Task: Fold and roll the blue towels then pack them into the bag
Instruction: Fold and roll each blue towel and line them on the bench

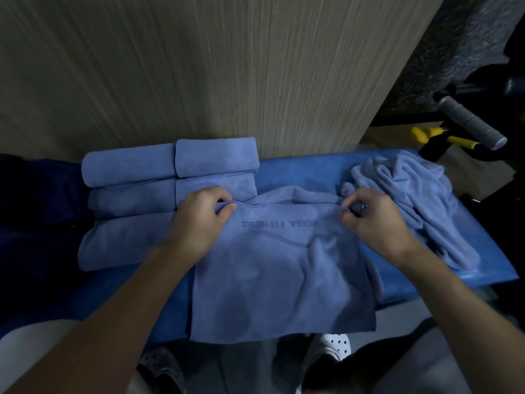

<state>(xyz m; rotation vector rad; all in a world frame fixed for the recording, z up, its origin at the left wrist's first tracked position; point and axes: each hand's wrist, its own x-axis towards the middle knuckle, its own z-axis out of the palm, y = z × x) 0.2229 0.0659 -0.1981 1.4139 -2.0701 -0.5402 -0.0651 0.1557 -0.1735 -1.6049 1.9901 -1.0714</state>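
Blue towel (272, 274) lies spread on the padded bench (312, 172); left hand (199, 220) and right hand (375, 220) pinch its far hem, fingers clamped, rolled towels (170, 166) far left.

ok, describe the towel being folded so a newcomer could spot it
Start at the blue padded bench in front of the wood-grain wall. The towel lies spread flat at its middle, between the rolled towels on the left and the crumpled heap on the right. It alone shows dark lettering, and the left hand and right hand pinch its far edge.
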